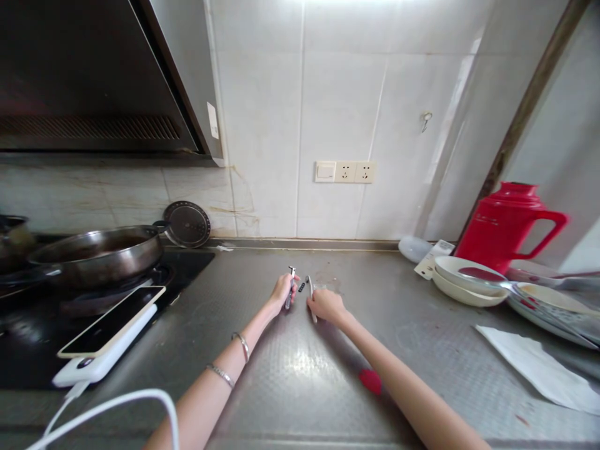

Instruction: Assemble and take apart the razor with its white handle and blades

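My left hand (282, 290) is closed around a slim tool with a dark grey handle and a small forked metal head (292, 270); its exact kind is unclear. To its right, my right hand (327, 304) grips a thin, pale, slightly curved strip (311, 287), which stands out above and below the fingers. Between the hands, a small black slotted piece (302, 287) lies on the metal countertop (290, 375). Something small and clear (320, 286) shows just behind my right hand, too small to name. A red object (370, 380) is partly hidden beside my right forearm.
On the left, a steel pan (100, 256) sits on the black stove, with a phone (115, 319) and white power bank (110, 350) nearby. A white cable (159, 395) loops in front. To the right are stacked bowls (469, 292), a red thermos (501, 225) and white paper (534, 365).
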Demonstrator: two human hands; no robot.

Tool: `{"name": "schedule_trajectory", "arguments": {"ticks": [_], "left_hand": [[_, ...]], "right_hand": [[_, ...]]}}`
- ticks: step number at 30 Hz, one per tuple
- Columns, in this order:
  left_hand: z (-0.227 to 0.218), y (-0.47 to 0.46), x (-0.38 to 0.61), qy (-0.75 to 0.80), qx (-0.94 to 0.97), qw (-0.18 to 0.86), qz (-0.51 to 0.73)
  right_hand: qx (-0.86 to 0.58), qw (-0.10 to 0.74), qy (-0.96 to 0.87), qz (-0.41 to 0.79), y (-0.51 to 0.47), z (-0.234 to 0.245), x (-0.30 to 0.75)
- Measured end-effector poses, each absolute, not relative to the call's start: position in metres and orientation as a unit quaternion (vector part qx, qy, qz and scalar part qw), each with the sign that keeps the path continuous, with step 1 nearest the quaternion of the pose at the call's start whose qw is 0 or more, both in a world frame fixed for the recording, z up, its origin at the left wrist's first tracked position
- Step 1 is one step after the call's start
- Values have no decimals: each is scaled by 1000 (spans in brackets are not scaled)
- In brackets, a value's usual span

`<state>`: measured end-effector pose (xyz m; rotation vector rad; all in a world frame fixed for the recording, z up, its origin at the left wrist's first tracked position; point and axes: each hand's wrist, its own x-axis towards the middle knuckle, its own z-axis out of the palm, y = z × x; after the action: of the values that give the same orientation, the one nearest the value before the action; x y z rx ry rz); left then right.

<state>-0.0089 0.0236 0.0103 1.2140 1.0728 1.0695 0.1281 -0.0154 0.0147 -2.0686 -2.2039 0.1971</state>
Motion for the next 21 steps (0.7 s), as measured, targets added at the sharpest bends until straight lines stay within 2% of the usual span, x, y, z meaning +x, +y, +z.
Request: {"name": "schedule_trajectory", "arguments": {"ticks": [8, 11, 16, 21], "left_hand": [[19, 16, -7, 417, 551, 568, 447], [22, 14, -6, 407, 572, 537, 468], [15, 22, -4, 397, 595, 466, 521], [7, 27, -4, 387, 622, 418, 537]], "right_hand": [[-693, 124, -709, 44, -14, 23, 154], [-683, 218, -696, 36, -8, 32, 180], [-584, 408, -697, 79, 0, 46, 214], [-533, 427, -719, 128, -9, 59, 217]]}}
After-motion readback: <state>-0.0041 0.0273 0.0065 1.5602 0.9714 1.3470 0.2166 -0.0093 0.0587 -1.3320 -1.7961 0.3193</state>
